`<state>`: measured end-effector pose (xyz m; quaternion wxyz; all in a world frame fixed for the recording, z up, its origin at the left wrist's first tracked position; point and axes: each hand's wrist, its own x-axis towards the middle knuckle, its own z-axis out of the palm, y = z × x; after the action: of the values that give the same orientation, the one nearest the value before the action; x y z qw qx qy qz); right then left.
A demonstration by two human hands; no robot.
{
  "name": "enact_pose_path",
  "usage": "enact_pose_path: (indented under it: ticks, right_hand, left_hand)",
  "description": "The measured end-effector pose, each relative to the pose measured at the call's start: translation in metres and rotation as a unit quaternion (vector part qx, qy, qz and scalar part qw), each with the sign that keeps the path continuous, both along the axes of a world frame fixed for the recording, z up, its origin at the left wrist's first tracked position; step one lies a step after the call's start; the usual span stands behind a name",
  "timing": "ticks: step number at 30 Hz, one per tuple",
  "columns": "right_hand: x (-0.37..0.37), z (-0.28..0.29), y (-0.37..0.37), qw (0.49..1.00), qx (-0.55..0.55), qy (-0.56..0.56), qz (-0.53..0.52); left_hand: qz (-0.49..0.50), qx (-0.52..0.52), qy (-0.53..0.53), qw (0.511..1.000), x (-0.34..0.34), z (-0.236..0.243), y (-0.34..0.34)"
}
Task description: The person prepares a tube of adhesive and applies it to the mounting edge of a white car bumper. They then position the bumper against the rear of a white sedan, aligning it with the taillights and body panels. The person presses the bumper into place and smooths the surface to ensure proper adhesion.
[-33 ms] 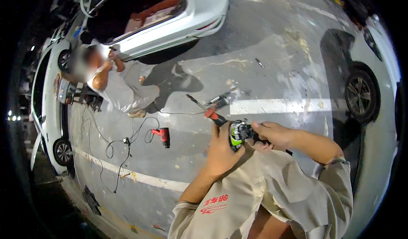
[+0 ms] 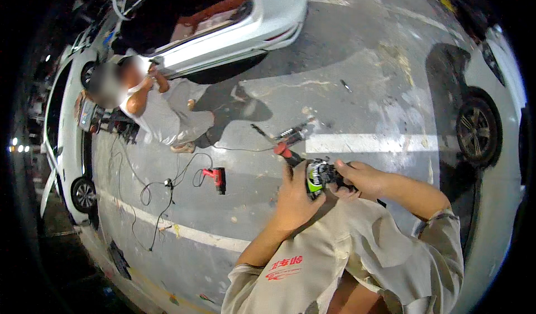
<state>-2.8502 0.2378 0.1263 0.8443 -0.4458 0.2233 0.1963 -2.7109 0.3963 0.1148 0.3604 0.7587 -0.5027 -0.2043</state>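
My left hand (image 2: 296, 199) is wrapped round a black tool with a green band (image 2: 316, 178) in front of my chest. My right hand (image 2: 357, 177) grips the same tool from the right, its thumb on top. A red-and-black piece (image 2: 286, 152) with a dark rod sticks out beyond my left fingers; whether it joins the green tool is unclear. Just past it, a black-and-silver spring-like item (image 2: 290, 132) lies on the floor. A red-and-black heat-gun-shaped tool (image 2: 218, 179) lies left of my hands, its cable looped beside it.
A co-worker (image 2: 167, 113) crouches beside a white car (image 2: 273, 12) at the upper left. Another white car (image 2: 75, 124) is at far left, one more (image 2: 502, 174) at right. Cables (image 2: 146, 194) snake over the grey, line-painted floor (image 2: 374, 113). A small dark tool (image 2: 346, 85) lies farther off.
The whole view has shifted slightly, with the surroundings and my hands a little further right in the picture. Both hands keep their grip on the tool.
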Motion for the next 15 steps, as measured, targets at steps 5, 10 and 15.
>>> enact_pose_path:
  ticks: [5,10,15]
  right_hand:
    - [0.009,-0.002,0.014,0.988,-0.147,0.011,-0.052]
    - [0.016,-0.002,0.029,0.934,-0.331,0.023,-0.134]
    - [0.038,-0.002,0.045,0.891,-0.358,0.027,-0.278]
  left_hand:
    - [0.05,-0.028,0.01,0.998,-0.004,0.003,-0.003]
    - [0.098,0.008,-0.003,0.995,-0.015,0.009,-0.006]
    - [0.151,-0.043,0.013,0.987,-0.019,0.001,-0.008]
